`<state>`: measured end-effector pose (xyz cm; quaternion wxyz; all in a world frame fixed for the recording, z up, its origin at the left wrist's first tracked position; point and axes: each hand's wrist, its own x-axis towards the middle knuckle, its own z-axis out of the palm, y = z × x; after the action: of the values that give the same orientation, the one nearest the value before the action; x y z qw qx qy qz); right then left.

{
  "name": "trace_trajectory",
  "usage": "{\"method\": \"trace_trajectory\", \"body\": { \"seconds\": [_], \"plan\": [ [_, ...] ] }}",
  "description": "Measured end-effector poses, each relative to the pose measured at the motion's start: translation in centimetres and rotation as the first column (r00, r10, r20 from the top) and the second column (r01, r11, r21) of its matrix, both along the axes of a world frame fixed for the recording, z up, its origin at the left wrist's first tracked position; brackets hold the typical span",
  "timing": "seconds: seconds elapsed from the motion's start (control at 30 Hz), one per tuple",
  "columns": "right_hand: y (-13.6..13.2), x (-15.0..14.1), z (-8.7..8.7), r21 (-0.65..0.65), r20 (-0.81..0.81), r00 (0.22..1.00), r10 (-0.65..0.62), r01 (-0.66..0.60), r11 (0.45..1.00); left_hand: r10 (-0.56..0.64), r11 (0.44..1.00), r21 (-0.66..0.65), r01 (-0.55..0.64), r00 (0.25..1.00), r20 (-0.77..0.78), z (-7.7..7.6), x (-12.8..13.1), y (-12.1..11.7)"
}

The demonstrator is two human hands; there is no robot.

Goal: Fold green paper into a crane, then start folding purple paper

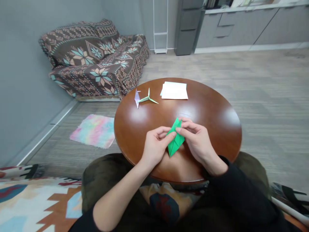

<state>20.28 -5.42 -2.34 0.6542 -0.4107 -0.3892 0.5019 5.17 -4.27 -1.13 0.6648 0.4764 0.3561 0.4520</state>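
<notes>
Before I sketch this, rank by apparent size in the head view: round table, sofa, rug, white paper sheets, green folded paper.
1. Round table
2. Sofa
3. Rug
Smallest, unranked: white paper sheets and green folded paper; similar, the green nearer and partly covered.

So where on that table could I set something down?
On the round table, the widest bare patch lies between paper stack, right hand and right rim. A smaller one lies between left hand, left rim and purple folded paper. It's crowded where both hands hold green paper, and far left, where a pale green folded piece sits beside the purple.
</notes>
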Motion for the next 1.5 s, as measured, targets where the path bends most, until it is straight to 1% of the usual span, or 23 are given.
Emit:
{"method": "trace_trajectory", "body": {
  "seconds": [0.23, 0.47, 0.73, 0.8, 0.87, 0.93, 0.97, 1.0, 1.03, 1.07, 1.13, 1.17, 1.2, 1.27, 1.37, 1.43, 1.5],
  "plan": [
    [-0.2, -0.5, 0.1, -0.023, -0.023, 1.000, 0.017, -0.018, 1.000, 0.042, 0.999, 0.015, -0.041, 0.997, -0.070, 0.4, -0.1, -0.2],
    [0.1, 0.1, 0.4, -0.096, -0.102, 0.994, -0.032, 0.022, 0.995, 0.002, 1.000, -0.017, -0.005, 0.992, -0.124, 0.2, -0.4, -0.4],
    [0.2, 0.3, 0.6, -0.131, -0.133, 0.991, -0.031, 0.014, 0.991, -0.029, 0.998, -0.054, 0.022, 0.991, -0.128, 0.3, -0.5, -0.3],
    [0.5, 0.9, 0.7, -0.133, -0.156, 0.985, -0.069, 0.048, 0.990, -0.053, 0.996, -0.084, 0.042, 0.990, -0.132, 0.0, -0.6, -0.3],
    [0.8, 1.5, 0.9, -0.114, -0.171, 0.974, -0.150, 0.132, 0.985, -0.076, 0.991, -0.120, 0.061, 0.989, -0.126, -0.3, -0.7, -0.3],
    [1.0, 1.7, 1.0, -0.083, -0.157, 0.965, -0.210, 0.199, 0.976, -0.066, 0.989, -0.139, 0.053, 0.993, -0.095, -0.6, -0.8, -0.2],
    [0.9, 1.6, 1.0, -0.071, -0.151, 0.966, -0.211, 0.202, 0.977, -0.049, 0.989, -0.142, 0.040, 0.997, -0.065, -0.7, -0.8, -0.1],
    [0.8, 1.4, 1.0, -0.060, -0.134, 0.973, -0.187, 0.180, 0.982, -0.027, 0.990, -0.140, 0.023, 0.999, -0.029, -0.7, -0.9, 0.1],
    [0.6, 1.0, 1.0, -0.050, -0.102, 0.986, -0.133, 0.129, 0.990, -0.003, 0.991, -0.131, 0.004, 1.000, 0.007, -0.7, -0.8, 0.2],
    [0.4, 0.6, 1.0, -0.040, -0.062, 0.997, -0.054, 0.052, 0.998, 0.020, 0.993, -0.115, -0.015, 0.999, 0.038, -0.7, -0.8, 0.4],
    [0.0, 0.0, 1.0, -0.032, 0.048, 0.995, 0.085, -0.084, 0.996, 0.054, 0.996, -0.077, -0.048, 0.996, 0.074, -0.5, -0.7, 0.6],
    [-0.2, -0.2, 1.0, -0.040, 0.105, 0.986, 0.127, -0.124, 0.991, 0.067, 0.996, -0.063, -0.062, 0.995, 0.080, -0.5, -0.6, 0.6],
    [-0.3, -0.3, 1.1, -0.049, 0.155, 0.977, 0.150, -0.144, 0.988, 0.076, 0.996, -0.053, -0.072, 0.994, 0.081, -0.4, -0.5, 0.6],
    [-0.4, -0.3, 1.1, -0.061, 0.225, 0.962, 0.153, -0.143, 0.988, 0.080, 0.997, -0.026, -0.078, 0.995, 0.064, -0.2, -0.5, 0.5],
    [-0.5, 0.0, 1.2, -0.065, 0.280, 0.945, 0.168, -0.156, 0.986, 0.044, 0.999, 0.023, -0.044, 0.999, 0.014, 0.0, -0.5, 0.5],
    [-0.5, 0.0, 1.3, -0.080, 0.292, 0.937, 0.190, -0.174, 0.981, 0.021, 1.000, 0.008, -0.021, 1.000, 0.007, 0.2, -0.6, 0.6],
    [-0.6, -0.1, 1.4, -0.102, 0.285, 0.937, 0.199, -0.177, 0.979, 0.038, 0.999, -0.017, -0.038, 0.999, 0.033, 0.2, -0.6, 0.7]
  ]
}}
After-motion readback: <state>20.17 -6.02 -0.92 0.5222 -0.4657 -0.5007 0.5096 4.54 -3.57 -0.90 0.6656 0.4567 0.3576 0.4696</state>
